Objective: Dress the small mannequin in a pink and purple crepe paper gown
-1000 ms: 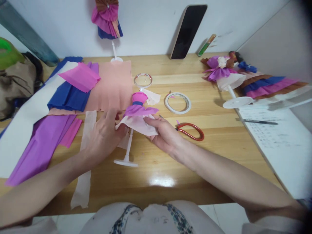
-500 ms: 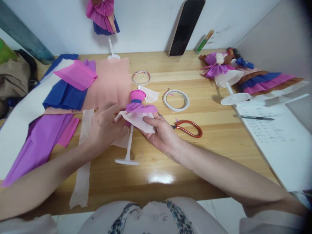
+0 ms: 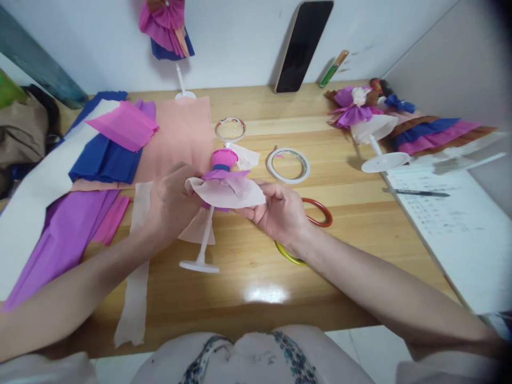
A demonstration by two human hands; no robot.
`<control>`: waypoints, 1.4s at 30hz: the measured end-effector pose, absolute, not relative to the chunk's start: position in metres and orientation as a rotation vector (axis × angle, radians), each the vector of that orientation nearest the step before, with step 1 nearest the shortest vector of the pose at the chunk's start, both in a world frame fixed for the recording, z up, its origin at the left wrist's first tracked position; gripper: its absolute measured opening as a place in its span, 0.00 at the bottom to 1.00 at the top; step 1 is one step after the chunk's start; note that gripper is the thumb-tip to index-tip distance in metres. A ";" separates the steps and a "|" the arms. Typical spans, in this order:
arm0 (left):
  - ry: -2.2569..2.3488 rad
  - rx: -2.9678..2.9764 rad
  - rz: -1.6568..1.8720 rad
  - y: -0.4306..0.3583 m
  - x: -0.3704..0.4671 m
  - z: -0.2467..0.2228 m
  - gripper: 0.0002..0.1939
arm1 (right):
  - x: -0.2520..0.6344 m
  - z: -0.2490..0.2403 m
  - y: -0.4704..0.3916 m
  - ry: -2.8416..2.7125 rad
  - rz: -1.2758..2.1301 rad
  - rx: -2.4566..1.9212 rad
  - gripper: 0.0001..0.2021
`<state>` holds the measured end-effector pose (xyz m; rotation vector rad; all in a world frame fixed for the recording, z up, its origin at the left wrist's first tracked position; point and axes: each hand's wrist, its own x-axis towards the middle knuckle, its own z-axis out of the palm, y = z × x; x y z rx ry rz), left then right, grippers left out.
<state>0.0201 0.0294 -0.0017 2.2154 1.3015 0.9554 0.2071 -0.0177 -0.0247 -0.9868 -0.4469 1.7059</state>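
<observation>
The white paper hides the left hand's fingertips. Beneath the right hand's fingers and palm, the scissors' blades are covered. Well beyond the fingers, the top edge crops a dressed stand; right of them, the handwriting is illegible.

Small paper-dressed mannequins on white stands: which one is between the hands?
The pink-bodiced mannequin with the blue waistband; its pale paper skirt lies between left hand and right hand. Others, behind and right, are untouched.
</observation>
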 end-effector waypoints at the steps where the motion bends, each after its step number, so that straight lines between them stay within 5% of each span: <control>1: 1.305 2.196 0.957 0.030 0.020 -0.002 0.01 | 0.207 -0.028 -0.017 -0.487 1.675 -1.002 0.08; 4: 1.381 2.096 0.924 0.030 0.021 -0.001 0.01 | 0.205 -0.037 -0.014 -0.637 1.472 -1.076 0.11; 11: 1.385 2.029 0.886 0.029 0.023 0.004 0.01 | 0.203 -0.048 -0.005 -1.079 1.072 -1.181 0.36; 22: 1.462 1.944 0.879 0.024 0.026 0.008 0.02 | 0.205 -0.039 0.008 -1.872 0.469 -1.232 0.06; 34: 1.482 2.414 0.764 0.019 0.019 0.005 0.04 | 0.209 -0.044 0.007 -2.082 -0.034 -1.197 0.09; 42: 1.422 2.556 0.720 0.019 0.015 0.006 0.05 | 0.209 -0.047 0.008 -2.079 0.004 -1.206 0.07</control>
